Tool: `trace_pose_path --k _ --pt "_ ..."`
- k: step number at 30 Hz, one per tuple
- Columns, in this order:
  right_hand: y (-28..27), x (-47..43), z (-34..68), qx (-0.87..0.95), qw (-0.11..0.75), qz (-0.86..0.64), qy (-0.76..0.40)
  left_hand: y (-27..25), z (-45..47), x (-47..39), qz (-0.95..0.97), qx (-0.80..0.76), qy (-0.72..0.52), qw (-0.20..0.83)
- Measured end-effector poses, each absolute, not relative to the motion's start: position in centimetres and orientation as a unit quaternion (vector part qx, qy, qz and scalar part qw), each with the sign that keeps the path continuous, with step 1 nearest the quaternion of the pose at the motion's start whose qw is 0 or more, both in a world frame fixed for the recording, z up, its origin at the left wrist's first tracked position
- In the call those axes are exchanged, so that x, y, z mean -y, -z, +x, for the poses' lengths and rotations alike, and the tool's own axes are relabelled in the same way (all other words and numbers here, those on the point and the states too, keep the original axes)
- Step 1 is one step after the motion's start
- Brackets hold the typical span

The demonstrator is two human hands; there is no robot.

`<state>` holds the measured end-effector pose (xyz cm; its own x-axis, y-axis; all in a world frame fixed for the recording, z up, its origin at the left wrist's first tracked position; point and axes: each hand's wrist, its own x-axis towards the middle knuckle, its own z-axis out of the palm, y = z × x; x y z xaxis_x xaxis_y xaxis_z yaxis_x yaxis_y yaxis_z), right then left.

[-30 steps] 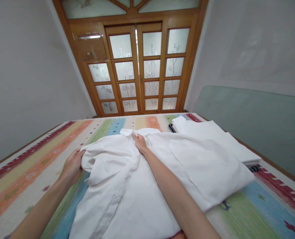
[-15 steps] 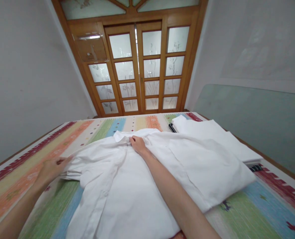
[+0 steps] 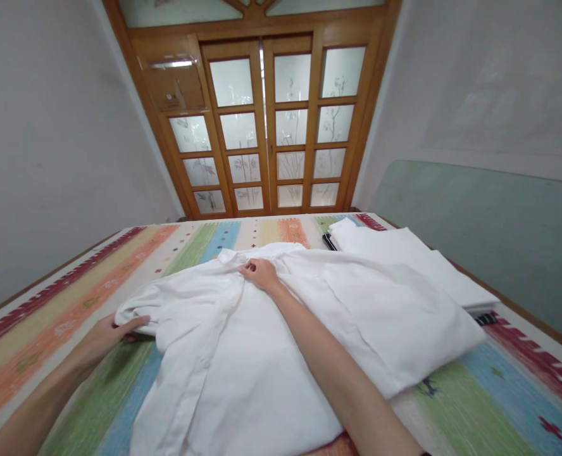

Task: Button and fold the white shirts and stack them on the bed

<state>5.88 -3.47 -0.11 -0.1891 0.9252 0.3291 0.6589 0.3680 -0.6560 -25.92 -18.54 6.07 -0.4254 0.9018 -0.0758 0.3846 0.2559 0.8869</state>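
A white button-front shirt (image 3: 257, 361) lies spread out on the patterned cloth, its collar toward the far side. At the left, my left hand (image 3: 117, 329) pinches the edge of the shirt's sleeve, with the thumb on top and the other fingers partly hidden underneath. My right hand (image 3: 261, 274) is closed on the fabric just below the collar, near the top of the button strip. My right forearm crosses over the front of the shirt.
Folded white garments (image 3: 409, 253) lie stacked at the right, with black hanger-like ends poking out. Underneath everything is a striped, multicoloured cloth (image 3: 86, 304). A pale green headboard-like panel (image 3: 480, 221) runs along the right wall, and wooden glass-paned doors (image 3: 266, 120) stand beyond.
My left hand has shifted slightly right and down, and the sleeve end is folded over near it. My right hand keeps its grip near the collar, moving a little left.
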Motion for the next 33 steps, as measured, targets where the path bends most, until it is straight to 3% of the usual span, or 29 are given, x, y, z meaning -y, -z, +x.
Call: trace_pose_path --k 9,15,17,21,23,26,28,33 --pt "0.0 3.7 6.3 0.844 0.264 -0.462 -0.065 -9.4 -22.5 16.9 0.377 -0.669 -0.547 0.333" --pt "0.4 3.4 6.5 0.84 0.185 -0.505 -0.072 -12.2 -22.7 15.3 0.442 -0.653 -0.529 0.312" --pt "0.5 3.2 6.7 0.836 0.178 -0.513 -0.081 -13.4 -23.8 15.0 0.489 -0.706 -0.46 0.224" --pt "0.4 3.0 7.3 0.826 0.172 -0.527 -0.098 -15.6 -27.0 15.0 0.597 -0.776 -0.19 -0.068" --pt "0.2 3.0 7.6 0.827 0.16 -0.53 -0.102 -16.0 -28.3 15.5 0.611 -0.772 -0.088 -0.152" --pt "-0.2 3.1 7.7 0.828 0.127 -0.537 -0.097 -15.5 -29.6 16.4 0.574 -0.788 -0.043 -0.217" --pt "-0.4 3.1 7.7 0.825 0.109 -0.546 -0.093 -14.5 -30.2 16.8 0.55 -0.809 -0.042 -0.204" --pt "-0.6 2.7 7.4 0.807 0.085 -0.575 -0.099 -9.5 -29.2 17.6 0.61 -0.79 -0.038 -0.045"
